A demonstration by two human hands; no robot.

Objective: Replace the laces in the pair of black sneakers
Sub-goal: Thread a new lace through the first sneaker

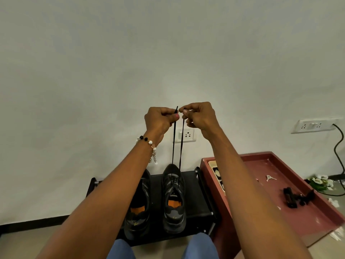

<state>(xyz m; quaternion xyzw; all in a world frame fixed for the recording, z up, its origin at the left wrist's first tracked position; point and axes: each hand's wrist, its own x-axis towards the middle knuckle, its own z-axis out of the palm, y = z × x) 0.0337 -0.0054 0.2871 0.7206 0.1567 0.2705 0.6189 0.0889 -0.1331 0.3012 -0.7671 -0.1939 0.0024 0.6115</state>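
Observation:
Two black sneakers with orange insoles stand side by side on a low black rack [197, 195]. The right sneaker [174, 199] has a black lace [173, 146] threaded in its eyelets, and both lace ends run straight up from it. My left hand [160, 118] pinches one lace end, whose tip sticks up above the fingers. My right hand [199, 116] pinches the other end close beside it. Both hands are raised high in front of the wall. The left sneaker [139, 208] is partly hidden behind my left forearm, so its lacing is hard to see.
A dark red tray-like table [298, 217] stands to the right, with a black object [296, 198] and a small white piece on it. A wall socket [186, 135] sits behind the lace, a switch plate with a black cable at far right. My knees are at the bottom.

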